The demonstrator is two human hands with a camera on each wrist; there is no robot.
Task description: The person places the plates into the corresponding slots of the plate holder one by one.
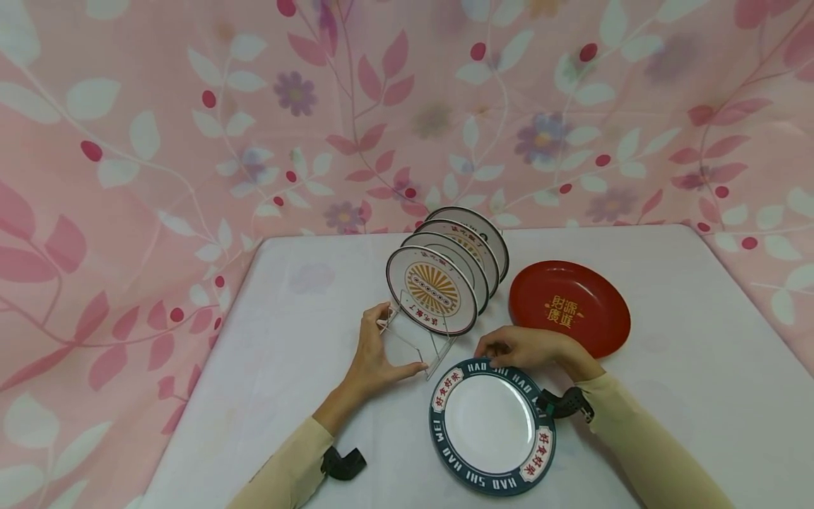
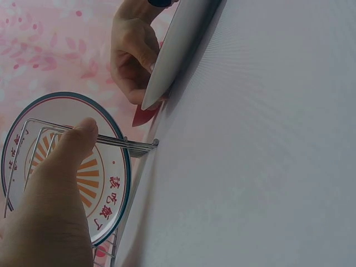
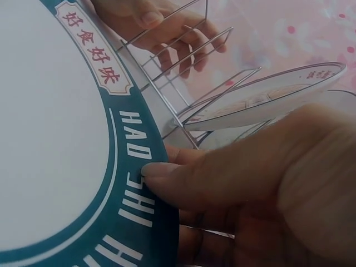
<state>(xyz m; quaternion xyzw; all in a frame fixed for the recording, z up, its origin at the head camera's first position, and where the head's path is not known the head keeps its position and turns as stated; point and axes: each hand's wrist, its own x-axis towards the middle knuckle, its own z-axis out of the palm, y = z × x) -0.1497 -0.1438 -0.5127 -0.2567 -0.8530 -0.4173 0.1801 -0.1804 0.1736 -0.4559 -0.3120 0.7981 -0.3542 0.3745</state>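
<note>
My left hand [image 1: 370, 359] holds the front end of a wire dish rack [image 1: 440, 359], thumb on the near side and fingers on the far left side. Several white plates with dark rims stand upright in the rack; the front plate [image 1: 431, 291] bears an orange sunburst and red characters. My right hand [image 1: 531, 346] pinches the far rim of a white plate [image 1: 488, 424] with a wide teal lettered border, thumb on top and fingers underneath. In the left wrist view this teal-rimmed plate [image 2: 181, 53] is tilted, its gripped edge raised off the table.
A red oval dish [image 1: 598, 297] with gold characters lies right of the rack, behind my right forearm. White cloth covers the table [image 1: 305, 318], and a pink floral curtain [image 1: 356, 106] hangs along its back edge. Black camera mounts sit on both wrists.
</note>
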